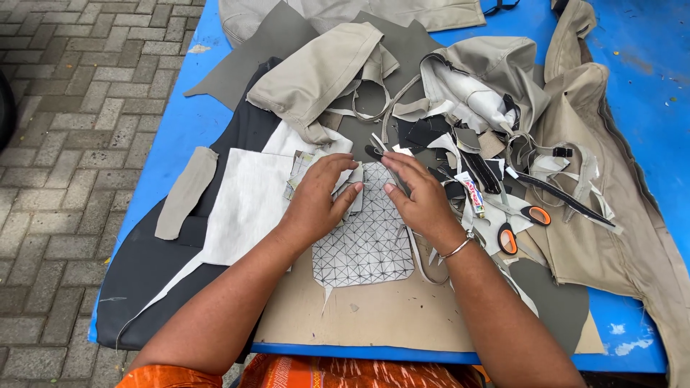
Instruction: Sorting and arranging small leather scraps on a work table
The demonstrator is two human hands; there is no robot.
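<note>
Flat, left hand (316, 197), right hand (420, 197), fingers spread on patterned fabric piece (366, 248); small glue tube (472, 194) beside

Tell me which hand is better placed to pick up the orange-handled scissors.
Probably the right hand: the orange-handled scissors lie just beside its wrist, while the left hand rests on the patterned fabric piece, farther away.

Soft, even daylight is filling the scene; shadows are lying faint beneath the forearms. No glare is showing. Focus is holding sharp throughout, with slight wide-angle bending toward nine and three o'clock.
</note>
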